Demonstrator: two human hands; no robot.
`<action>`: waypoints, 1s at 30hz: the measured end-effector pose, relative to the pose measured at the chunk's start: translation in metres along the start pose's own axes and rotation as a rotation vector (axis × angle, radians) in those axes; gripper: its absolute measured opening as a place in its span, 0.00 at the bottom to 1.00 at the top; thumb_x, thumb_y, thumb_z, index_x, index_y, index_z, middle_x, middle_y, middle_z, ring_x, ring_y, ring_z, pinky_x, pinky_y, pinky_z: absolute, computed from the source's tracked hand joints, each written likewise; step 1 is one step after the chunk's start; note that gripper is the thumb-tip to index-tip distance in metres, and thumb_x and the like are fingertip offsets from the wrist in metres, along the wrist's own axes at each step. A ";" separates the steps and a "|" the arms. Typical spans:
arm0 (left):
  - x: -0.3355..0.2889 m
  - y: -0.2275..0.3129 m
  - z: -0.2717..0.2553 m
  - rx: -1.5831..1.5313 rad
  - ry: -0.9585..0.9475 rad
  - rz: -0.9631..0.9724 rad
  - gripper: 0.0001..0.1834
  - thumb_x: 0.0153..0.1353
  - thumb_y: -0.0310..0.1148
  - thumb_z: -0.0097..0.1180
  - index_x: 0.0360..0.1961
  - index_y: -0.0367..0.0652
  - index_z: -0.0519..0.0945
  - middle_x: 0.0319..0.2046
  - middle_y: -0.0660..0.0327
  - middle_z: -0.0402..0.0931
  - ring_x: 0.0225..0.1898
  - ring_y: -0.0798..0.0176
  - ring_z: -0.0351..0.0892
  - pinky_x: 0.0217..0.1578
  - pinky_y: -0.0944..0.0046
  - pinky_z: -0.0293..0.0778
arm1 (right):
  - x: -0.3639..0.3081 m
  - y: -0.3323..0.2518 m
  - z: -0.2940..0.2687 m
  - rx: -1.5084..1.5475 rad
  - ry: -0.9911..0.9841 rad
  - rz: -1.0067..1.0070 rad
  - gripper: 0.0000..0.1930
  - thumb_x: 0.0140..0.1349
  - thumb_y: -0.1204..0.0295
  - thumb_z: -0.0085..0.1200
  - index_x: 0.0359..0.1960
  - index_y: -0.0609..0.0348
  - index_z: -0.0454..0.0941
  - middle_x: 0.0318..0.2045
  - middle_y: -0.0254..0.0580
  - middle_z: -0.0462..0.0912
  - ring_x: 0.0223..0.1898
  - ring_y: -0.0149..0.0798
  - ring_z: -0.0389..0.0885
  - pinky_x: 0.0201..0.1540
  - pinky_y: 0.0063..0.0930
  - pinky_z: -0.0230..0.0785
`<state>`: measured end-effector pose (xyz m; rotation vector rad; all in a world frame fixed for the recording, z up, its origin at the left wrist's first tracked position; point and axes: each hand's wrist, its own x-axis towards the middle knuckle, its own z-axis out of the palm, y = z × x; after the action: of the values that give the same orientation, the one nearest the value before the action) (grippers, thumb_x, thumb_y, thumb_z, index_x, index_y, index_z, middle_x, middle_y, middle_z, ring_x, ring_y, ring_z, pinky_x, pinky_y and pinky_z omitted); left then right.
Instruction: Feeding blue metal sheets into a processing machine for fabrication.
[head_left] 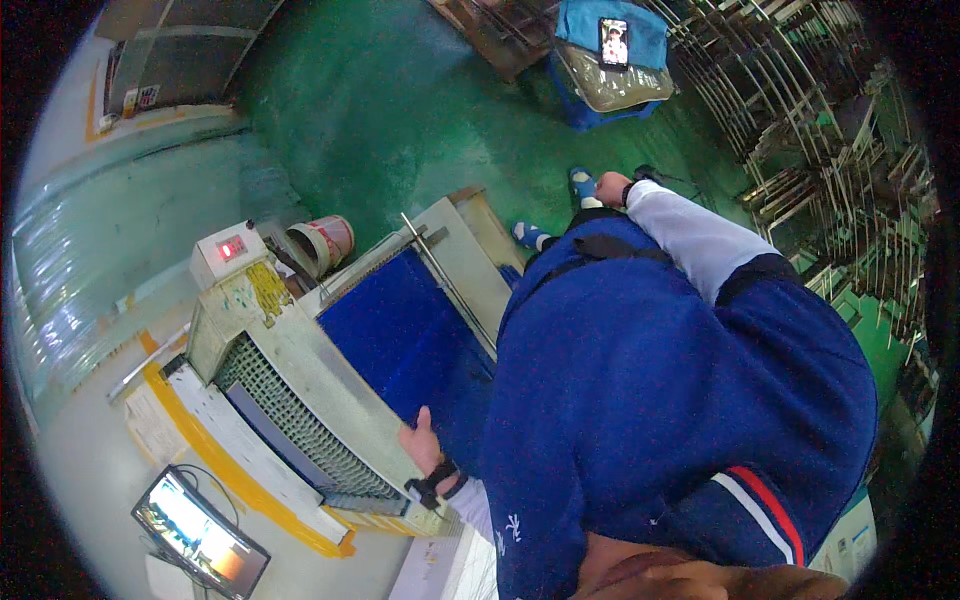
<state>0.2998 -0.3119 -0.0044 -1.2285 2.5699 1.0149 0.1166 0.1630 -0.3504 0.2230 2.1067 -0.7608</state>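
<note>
My left hand (425, 445), with a dark band at the wrist, rests by the cream edge of a machine (330, 390), next to its blue flat surface (400, 320). Its thumb sticks out and I see nothing in it. Beyond my body, my right hand (611, 188) is at the end of a white sleeve, fingers curled in; what they hold, if anything, is hidden. Close to that hand shows a blue patterned shoe (582, 184). A slotted grey grille (300, 415) runs along the machine's side, and a small box with a red lit display (226, 248) is fixed at its far end.
A monitor (200, 535) is at the lower left. Behind the machine lies a bucket (325, 243). Farther off, a phone (614, 44) lies on a covered blue stool (615, 90). Metal racks (830, 170) crowd the right over a green floor (390, 110).
</note>
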 end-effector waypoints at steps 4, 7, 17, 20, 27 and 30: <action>-0.037 0.046 -0.047 -0.176 0.096 -0.020 0.16 0.49 0.30 0.58 0.35 0.27 0.73 0.31 0.57 0.74 0.28 0.64 0.70 0.32 0.65 0.69 | 0.009 -0.021 0.002 -0.057 0.020 -0.076 0.14 0.41 0.64 0.47 0.24 0.61 0.79 0.27 0.53 0.78 0.31 0.50 0.77 0.36 0.36 0.69; -0.052 0.068 -0.078 0.032 0.262 -0.125 0.21 0.49 0.33 0.59 0.37 0.25 0.71 0.34 0.54 0.74 0.30 0.63 0.71 0.34 0.66 0.69 | 0.020 -0.030 0.003 -0.088 -0.104 -0.045 0.14 0.42 0.64 0.46 0.26 0.60 0.79 0.28 0.51 0.78 0.30 0.49 0.77 0.36 0.37 0.69; -0.036 -0.018 -0.157 -0.688 0.707 -0.043 0.26 0.50 0.38 0.58 0.40 0.22 0.69 0.41 0.47 0.71 0.35 0.57 0.73 0.42 0.60 0.70 | 0.032 -0.036 0.024 -0.296 -0.015 -0.309 0.12 0.48 0.66 0.46 0.18 0.61 0.77 0.19 0.47 0.77 0.23 0.45 0.76 0.28 0.33 0.69; -0.026 -0.033 -0.163 -0.871 0.771 -0.012 0.25 0.51 0.38 0.56 0.40 0.22 0.70 0.43 0.48 0.71 0.37 0.52 0.73 0.44 0.58 0.68 | 0.058 -0.004 0.047 -0.312 0.022 -0.378 0.12 0.47 0.66 0.46 0.18 0.62 0.76 0.20 0.48 0.78 0.23 0.45 0.76 0.27 0.35 0.68; 0.004 -0.112 -0.167 -0.215 0.967 0.302 0.27 0.50 0.39 0.53 0.48 0.31 0.67 0.47 0.49 0.67 0.47 0.53 0.67 0.50 0.56 0.60 | 0.009 -0.065 0.024 -0.099 0.034 -0.210 0.18 0.47 0.58 0.48 0.29 0.61 0.77 0.31 0.52 0.78 0.35 0.49 0.77 0.37 0.38 0.69; 0.038 -0.125 -0.157 0.322 0.934 0.140 0.27 0.39 0.33 0.61 0.43 0.30 0.70 0.39 0.46 0.73 0.41 0.50 0.72 0.45 0.57 0.67 | 0.019 -0.030 0.030 -0.062 -0.160 0.002 0.17 0.49 0.58 0.47 0.27 0.61 0.77 0.28 0.51 0.78 0.30 0.48 0.77 0.33 0.42 0.66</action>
<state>0.3931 -0.4890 0.0372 -1.7131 3.3086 -0.0558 0.1131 0.1193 -0.3654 0.1263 1.9753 -0.6880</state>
